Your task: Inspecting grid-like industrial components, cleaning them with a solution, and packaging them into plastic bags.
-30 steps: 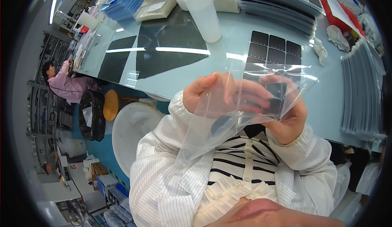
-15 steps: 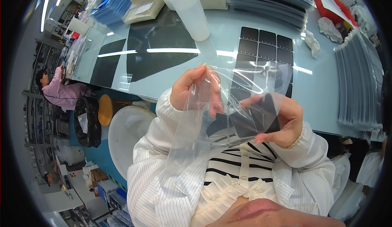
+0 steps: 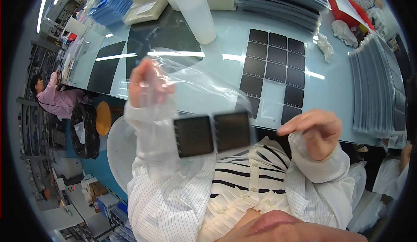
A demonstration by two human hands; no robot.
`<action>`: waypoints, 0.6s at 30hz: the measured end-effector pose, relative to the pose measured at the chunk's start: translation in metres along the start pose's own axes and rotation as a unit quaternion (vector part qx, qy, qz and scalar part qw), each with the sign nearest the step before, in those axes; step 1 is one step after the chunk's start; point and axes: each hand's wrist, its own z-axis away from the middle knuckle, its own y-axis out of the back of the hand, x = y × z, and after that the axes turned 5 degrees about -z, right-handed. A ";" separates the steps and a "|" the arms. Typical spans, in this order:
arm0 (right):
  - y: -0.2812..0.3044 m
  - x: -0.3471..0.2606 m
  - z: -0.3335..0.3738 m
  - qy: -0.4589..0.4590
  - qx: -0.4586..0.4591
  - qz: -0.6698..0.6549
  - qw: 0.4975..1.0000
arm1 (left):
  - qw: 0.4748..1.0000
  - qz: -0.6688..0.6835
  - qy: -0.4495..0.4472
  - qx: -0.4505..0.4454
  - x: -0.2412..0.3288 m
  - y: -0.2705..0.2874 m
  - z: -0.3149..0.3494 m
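My left hand (image 3: 152, 83), blurred by motion, pinches the top of a clear plastic film (image 3: 195, 74) over the table's front edge. Whether the film is a bag or a single sheet I cannot tell. Two dark squares with rounded corners, a left one (image 3: 193, 136) and a right one (image 3: 233, 131), hang side by side in or on its lower part. To the right, apart from the film, my right hand (image 3: 317, 131) holds nothing; its index finger is stretched out. Beyond it on the table lies a set of similar black squares (image 3: 276, 56) in three columns, with a gap low in the middle column.
Dark sheets (image 3: 161, 40) lie on the glass-topped table (image 3: 226, 76). A translucent bottle (image 3: 195, 13) stands behind them. Stacked clear sleeves (image 3: 375, 87) and crumpled white tissue (image 3: 325, 48) are at the right. A white round tub (image 3: 119, 148) stands below left; a person in pink (image 3: 63, 98) sits farther off.
My left hand has moved left with the film, now spread so two dark squares show flat. My right hand has let go of the film and moved right, uncovering the squares on the table.
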 end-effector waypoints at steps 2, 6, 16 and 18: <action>0.010 -0.006 -0.009 0.031 0.037 0.082 0.995 | 0.998 -0.034 -0.060 -0.011 0.007 0.001 0.006; 0.020 0.012 -0.042 -0.011 0.050 0.375 0.926 | 0.987 -0.131 -0.073 -0.053 -0.007 -0.024 -0.014; 0.027 0.065 -0.004 -0.011 -0.031 0.694 0.719 | 0.980 -0.081 -0.168 -0.065 0.005 -0.017 -0.003; 0.027 0.069 0.002 -0.019 -0.072 0.718 0.692 | 0.980 -0.066 -0.169 -0.078 -0.001 -0.021 -0.005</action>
